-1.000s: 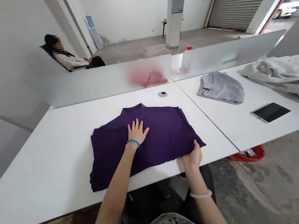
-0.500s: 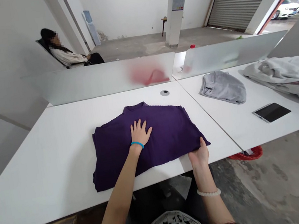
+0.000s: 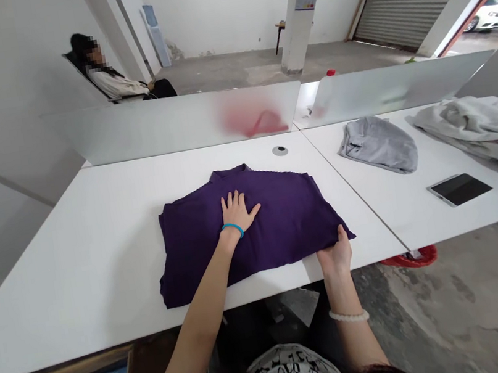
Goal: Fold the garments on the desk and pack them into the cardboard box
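A dark purple shirt (image 3: 282,219) lies folded on the white table (image 3: 110,232), its collar at the far edge. My left hand (image 3: 237,209), with a blue band at the wrist, rests flat on the shirt's upper middle, fingers spread. At the near right corner of the shirt, my right hand (image 3: 335,253) grips the hem. Its thumb is on top of the cloth, and the other fingers are hidden underneath. A white beaded bracelet circles my right wrist.
To the right lie grey folded cloth (image 3: 381,145), a tablet (image 3: 459,188) and a pale fabric heap (image 3: 491,119). A frosted divider (image 3: 151,129) runs along the back. A red-rimmed bin (image 3: 421,258) stands below the table. Beyond the divider sits a person (image 3: 116,81).
The camera view has shifted slightly, so everything appears moved a little. My left thumb is spread wider on the shirt. My right hand keeps its grip on the corner.
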Demonstrator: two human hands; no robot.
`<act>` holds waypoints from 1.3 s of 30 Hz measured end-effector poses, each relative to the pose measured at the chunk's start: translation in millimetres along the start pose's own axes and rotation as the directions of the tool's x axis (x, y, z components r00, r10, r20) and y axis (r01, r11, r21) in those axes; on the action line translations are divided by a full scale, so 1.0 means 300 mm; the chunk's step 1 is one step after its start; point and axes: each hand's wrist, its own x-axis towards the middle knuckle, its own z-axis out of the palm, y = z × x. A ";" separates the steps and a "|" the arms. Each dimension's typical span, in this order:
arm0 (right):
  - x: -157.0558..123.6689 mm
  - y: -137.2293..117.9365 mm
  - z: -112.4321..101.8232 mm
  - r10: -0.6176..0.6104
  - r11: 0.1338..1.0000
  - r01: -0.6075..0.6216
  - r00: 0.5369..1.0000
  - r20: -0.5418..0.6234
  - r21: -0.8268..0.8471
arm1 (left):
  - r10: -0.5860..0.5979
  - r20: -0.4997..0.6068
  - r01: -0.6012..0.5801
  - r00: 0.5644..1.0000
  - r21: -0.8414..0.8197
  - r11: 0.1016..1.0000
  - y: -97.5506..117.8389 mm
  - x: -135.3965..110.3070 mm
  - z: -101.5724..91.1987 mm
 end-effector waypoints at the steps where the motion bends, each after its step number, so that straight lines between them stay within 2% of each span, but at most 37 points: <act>1: -0.001 -0.001 0.004 0.007 1.000 -0.007 1.000 -0.007 0.016 | -0.008 0.015 0.009 1.000 -0.061 0.998 0.000 0.003 -0.006; 4: -0.001 -0.007 0.016 0.008 1.000 -0.007 1.000 -0.010 0.028 | -0.030 0.071 0.052 0.997 -0.319 0.946 -0.024 -0.009 -0.046; 7: -0.009 -0.028 0.044 0.013 0.999 -0.014 1.000 0.006 0.035 | -0.080 0.045 0.092 0.996 -0.588 0.804 -0.107 -0.076 -0.119; 9: -0.025 -0.043 0.087 0.006 0.998 -0.008 1.000 0.028 0.064 | -0.175 0.022 0.124 0.984 -0.792 0.598 -0.194 -0.155 -0.170; 11: -0.054 -0.044 0.157 -0.031 0.997 0.026 0.997 0.074 0.076 | -0.287 0.086 0.179 0.954 -0.932 0.314 -0.287 -0.250 -0.211; 13: -0.102 -0.021 0.250 -0.074 0.996 0.067 0.986 0.146 0.057 | -0.350 0.198 0.232 0.916 -0.971 0.055 -0.365 -0.345 -0.236; 15: -0.174 0.034 0.345 -0.109 0.993 0.116 0.964 0.244 -0.012 | -0.360 0.275 0.238 0.892 -0.961 -0.143 -0.417 -0.425 -0.245; 17: -0.270 0.120 0.413 -0.144 0.962 0.224 0.899 0.413 -0.154 | -0.358 0.299 0.198 0.884 -0.935 -0.293 -0.443 -0.478 -0.248; 18: -0.323 0.172 0.428 -0.147 0.919 0.315 0.834 0.532 -0.239 | -0.361 0.299 0.170 0.883 -0.922 -0.347 -0.450 -0.494 -0.250; 19: -0.374 0.229 0.428 -0.125 0.846 0.432 0.730 0.672 -0.312 | -0.369 0.299 0.149 0.880 -0.912 -0.383 -0.455 -0.503 -0.253; 20: -0.423 0.287 0.413 -0.063 0.747 0.565 0.587 0.807 -0.352 | -0.382 0.302 0.138 0.874 -0.906 -0.400 -0.458 -0.505 -0.259; 21: -0.465 0.346 0.385 0.033 0.628 0.700 0.413 0.910 -0.340 | -0.395 0.306 0.140 0.866 -0.907 -0.397 -0.462 -0.502 -0.267; 22: -0.499 0.402 0.348 0.158 0.502 0.819 0.228 0.961 -0.278 | -0.409 0.308 0.152 0.859 -0.916 -0.371 -0.465 -0.494 -0.276; 23: -0.526 0.451 0.304 0.279 0.384 0.904 0.081 0.957 -0.189 | -0.426 0.304 0.174 0.852 -0.932 -0.317 -0.469 -0.481 -0.285; 24: -0.546 0.492 0.260 0.377 0.285 0.954 -0.021 0.926 -0.095 | -0.451 0.287 0.208 0.845 -0.953 -0.219 -0.472 -0.465 -0.294; 25: -0.559 0.521 0.220 0.449 0.204 0.979 -0.092 0.889 -0.002 | -0.479 0.257 0.243 0.839 -0.966 -0.092 -0.476 -0.445 -0.300; 27: -0.571 0.538 0.162 0.510 0.114 0.984 -0.178 0.842 0.138 | -0.531 0.179 0.296 0.828 -0.944 0.144 -0.487 -0.402 -0.303; 30: -0.562 0.477 0.143 0.508 0.142 0.954 -0.301 0.807 0.266 | -0.588 0.056 0.352 0.807 -0.845 0.403 -0.517 -0.348 -0.293; 32: -0.534 0.407 0.154 0.457 0.146 0.944 -0.330 0.826 0.297 | -0.578 0.004 0.415 0.816 -0.700 0.581 -0.542 -0.325 -0.295; 33: -0.511 0.372 0.159 0.416 0.113 0.949 -0.315 0.853 0.295 | -0.566 -0.001 0.459 0.825 -0.583 0.670 -0.551 -0.316 -0.303; 34: -0.484 0.341 0.161 0.368 0.058 0.959 -0.279 0.887 0.277 | -0.554 -0.006 0.494 0.832 -0.446 0.746 -0.554 -0.306 -0.316; 36: -0.423 0.297 0.150 0.289 -0.078 0.976 -0.172 0.942 0.202 | -0.501 -0.076 0.483 0.862 -0.173 0.858 -0.532 -0.272 -0.350; 37: -0.392 0.285 0.138 0.271 -0.138 0.978 -0.115 0.956 0.156 | -0.433 -0.130 0.430 0.892 -0.054 0.901 -0.505 -0.247 -0.366; 39: -0.340 0.284 0.107 0.272 -0.225 0.971 -0.021 0.962 0.085 | -0.195 -0.176 0.212 0.965 0.083 0.974 -0.421 -0.179 -0.377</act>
